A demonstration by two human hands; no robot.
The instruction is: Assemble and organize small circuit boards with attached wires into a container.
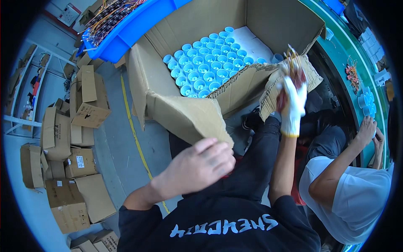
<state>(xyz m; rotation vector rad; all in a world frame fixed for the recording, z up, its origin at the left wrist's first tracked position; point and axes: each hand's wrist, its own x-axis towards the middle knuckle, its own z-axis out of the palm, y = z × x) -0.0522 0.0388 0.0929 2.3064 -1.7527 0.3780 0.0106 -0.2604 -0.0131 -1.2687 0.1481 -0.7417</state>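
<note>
My bare left hand (197, 168) is closed, its fingers curled in front of the torn end of a cardboard flap (184, 115). Whatever those fingers hold, if anything, is hidden. On my right hand (292, 107) is a white knit glove with dark red patches. It is raised by the carton's right front flap (310, 75), its fingers smeared by motion among brownish and pale streaks, so its grip is unclear. Beyond both hands, the large open carton (201, 17) holds many small light-blue cups (203, 67) standing in rows, small pale parts showing inside several.
A blue bin (126, 35) of wired parts stands at the upper left. To the right, a co-worker's hands (367, 130) touch blue cups (367, 103) on a green-topped bench (342, 54), near a red wire bundle (352, 75). Cardboard boxes (67, 206) are stacked on the left.
</note>
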